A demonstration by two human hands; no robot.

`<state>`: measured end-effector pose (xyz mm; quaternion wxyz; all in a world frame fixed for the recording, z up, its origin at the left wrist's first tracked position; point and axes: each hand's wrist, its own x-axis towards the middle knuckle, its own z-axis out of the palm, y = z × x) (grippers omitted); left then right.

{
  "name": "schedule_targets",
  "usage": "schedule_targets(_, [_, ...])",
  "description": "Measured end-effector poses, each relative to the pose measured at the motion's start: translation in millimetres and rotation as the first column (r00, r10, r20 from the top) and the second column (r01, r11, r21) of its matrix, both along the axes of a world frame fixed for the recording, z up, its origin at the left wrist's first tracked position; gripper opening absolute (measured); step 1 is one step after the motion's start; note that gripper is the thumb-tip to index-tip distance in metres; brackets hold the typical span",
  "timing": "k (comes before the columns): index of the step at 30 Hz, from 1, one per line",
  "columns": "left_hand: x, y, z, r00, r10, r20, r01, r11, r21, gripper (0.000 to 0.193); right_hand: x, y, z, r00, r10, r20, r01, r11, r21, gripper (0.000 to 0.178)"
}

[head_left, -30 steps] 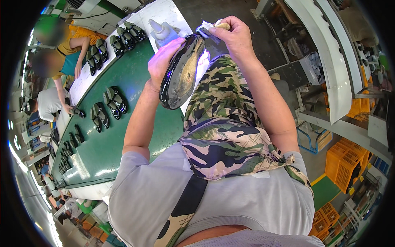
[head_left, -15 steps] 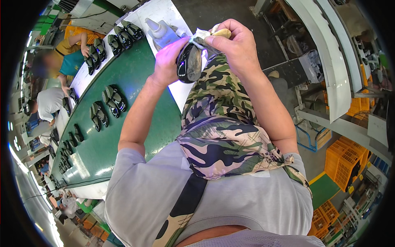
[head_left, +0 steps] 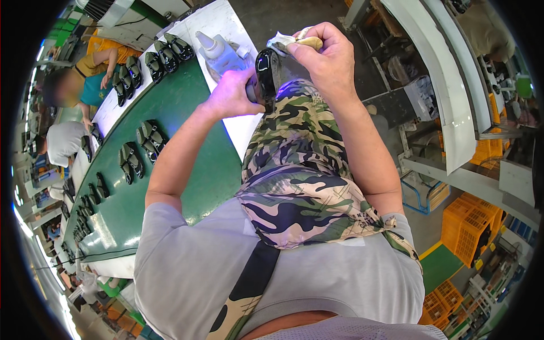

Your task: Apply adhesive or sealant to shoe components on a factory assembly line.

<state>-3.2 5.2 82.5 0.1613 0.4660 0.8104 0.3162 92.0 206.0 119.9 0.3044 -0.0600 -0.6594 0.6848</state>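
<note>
My left hand (head_left: 229, 97) grips a glossy black shoe (head_left: 267, 69) by its side, the shoe tilted upright over my apron. The rounded shiny end points away from me. Pinched in the fingers of my right hand (head_left: 330, 61) is a crumpled white cloth (head_left: 280, 41), its edge touching or just above the shoe's far end. A tan, rounded piece (head_left: 310, 42) shows at those same fingers; I cannot make out what it is. Just beyond my left hand stands a translucent squeeze bottle (head_left: 215, 50) with a pointed nozzle.
Several pairs of black shoes (head_left: 152, 139) stand on the green conveyor belt (head_left: 192, 164), more along its white edge (head_left: 224, 20). A co-worker (head_left: 93, 73) is at the far left side. Orange crates (head_left: 467, 224) and a metal-framed bench (head_left: 453, 161) lie to my right.
The shoe has been turned in my left hand, its glossy rounded end now pointing away. My left hand has shifted lower on it. Shoes on the belt appear slightly further left.
</note>
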Motion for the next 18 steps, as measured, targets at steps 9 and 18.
schedule_targets(9, [-6,-4,0,0.963,-0.155,0.218,0.168,0.985,-0.042,0.061,0,4,-9,0.999,0.021,-0.046,-0.021,1.0,0.002,0.014])
schedule_targets(18, [-14,-14,-19,0.77,-0.136,0.623,0.151,0.988,0.029,0.06,12,4,-25,0.984,0.174,-0.034,-0.166,0.973,0.163,0.016])
